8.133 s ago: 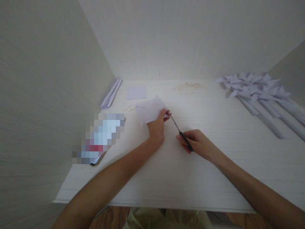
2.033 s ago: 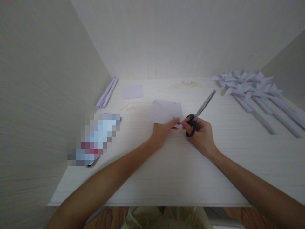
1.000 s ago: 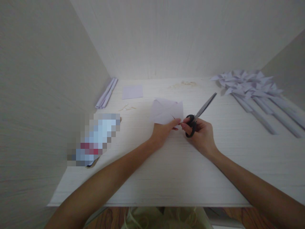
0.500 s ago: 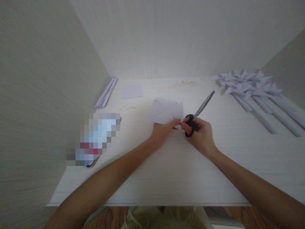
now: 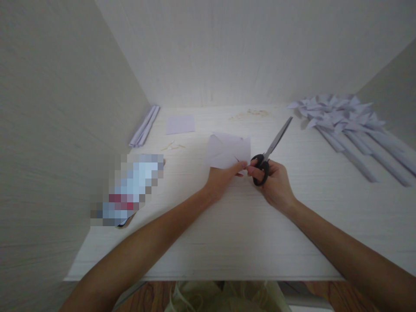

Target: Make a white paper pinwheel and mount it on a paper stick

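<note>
A square of pale paper (image 5: 224, 147) with crease lines and a slit near its lower right corner is held above the table. My left hand (image 5: 225, 175) is closed on its near edge, thumb on top by the slit. Black-handled scissors (image 5: 274, 143) hang on the fingers of my right hand (image 5: 274, 182), blades together and pointing away to the upper right. The thumb and fingertips of that hand are pinched close to the paper's near right corner, beside my left thumb. Whether they touch the corner is too small to tell.
On the right lie several paper pinwheels (image 5: 341, 115) with rolled paper sticks (image 5: 364, 160). Rolled paper tubes (image 5: 145, 125), a flat paper square (image 5: 180, 124), a blurred phone-like object (image 5: 139, 177) and small thin sticks (image 5: 173, 146) lie left. More small bits (image 5: 253, 114) lie near the back wall.
The scissors in my right hand have tilted slightly, their tips dipping a little upward in view. The paper has shifted very slightly; my left hand keeps its place.
</note>
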Demonstrator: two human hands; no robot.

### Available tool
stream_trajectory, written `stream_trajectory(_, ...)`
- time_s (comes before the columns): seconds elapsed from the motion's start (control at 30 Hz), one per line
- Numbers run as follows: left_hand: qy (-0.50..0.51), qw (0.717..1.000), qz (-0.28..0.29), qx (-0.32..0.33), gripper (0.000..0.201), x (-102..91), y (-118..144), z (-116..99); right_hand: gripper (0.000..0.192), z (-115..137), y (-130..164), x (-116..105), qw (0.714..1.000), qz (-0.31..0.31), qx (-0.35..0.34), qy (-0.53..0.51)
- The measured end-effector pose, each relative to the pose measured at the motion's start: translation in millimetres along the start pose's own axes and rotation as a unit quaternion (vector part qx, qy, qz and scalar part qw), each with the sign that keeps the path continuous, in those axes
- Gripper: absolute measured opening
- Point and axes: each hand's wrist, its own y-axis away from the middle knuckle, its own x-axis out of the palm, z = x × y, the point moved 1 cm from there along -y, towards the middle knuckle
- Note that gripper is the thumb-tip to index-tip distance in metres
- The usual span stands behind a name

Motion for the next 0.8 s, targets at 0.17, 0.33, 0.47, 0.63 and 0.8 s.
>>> stream_trajectory(0.17, 0.004, 1.0, 0.008, 0.007, 0.014, -0.1, -0.4, 0.8, 0.009, 1.2, -1.6, 1.0, 0.998, 0.009, 0.043, -0.045)
stream_trajectory(0.33, 0.003, 1.0, 0.014, 0.026, 0.014, -0.5, -0.9, 2.0, 0.011, 3.8, -2.0, 2.1, 0.995, 0.015, 0.064, -0.07)
stream_trajectory(0.47, -0.012, 0.999, 0.011, 0.036, 0.015, -1.0, -1.2, 3.5, 0.011, 4.0, -1.5, 2.3, 0.995, 0.016, 0.064, -0.075)
stream_trajectory(0.63, -0.026, 0.999, 0.013, 0.039, 0.016, -0.9, -0.5, 3.8, 0.012, 3.6, -1.1, 2.2, 0.996, 0.013, 0.062, -0.07)
stream_trajectory(0.8, -0.036, 0.998, 0.018, 0.038, 0.016, -0.8, 0.5, 2.5, 0.013, 5.0, -0.7, 2.9, 0.996, 0.009, 0.064, -0.057)
